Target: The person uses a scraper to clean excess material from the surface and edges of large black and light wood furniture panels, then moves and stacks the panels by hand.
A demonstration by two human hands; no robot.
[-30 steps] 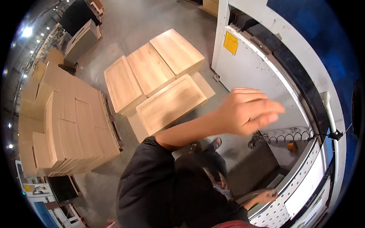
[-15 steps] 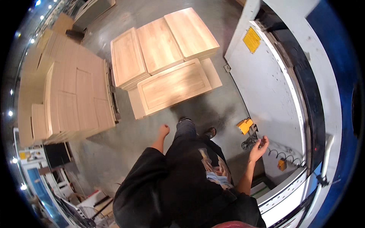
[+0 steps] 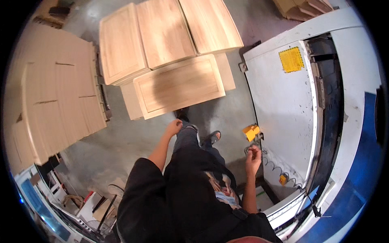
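Observation:
My left hand [image 3: 174, 126] hangs in front of my left leg with its fingers curled in and nothing visible in them. It is nearest to the pale wood panel [image 3: 180, 86], a framed cabinet door lying flat at the front of a low stack, and does not touch it. My right hand [image 3: 253, 160] is held out to the right, its fingers loosely bent, apart and holding nothing. In the picture it lies just below a yellow foot-pedal housing [image 3: 251, 132] on the floor, apart from it.
Three stacks of wood panels [image 3: 166, 34] lie side by side behind the front panel. A tall pile of brown boards [image 3: 60, 93] stands at left. A white machine panel [image 3: 279, 101] with a yellow label [image 3: 291, 59] borders the right. A coiled cable [image 3: 273, 164] runs along its base.
I have stepped closer to the panel stack, which looks larger and higher in view. My left hand has moved forward toward the front panel. My right hand's fingers are more bent.

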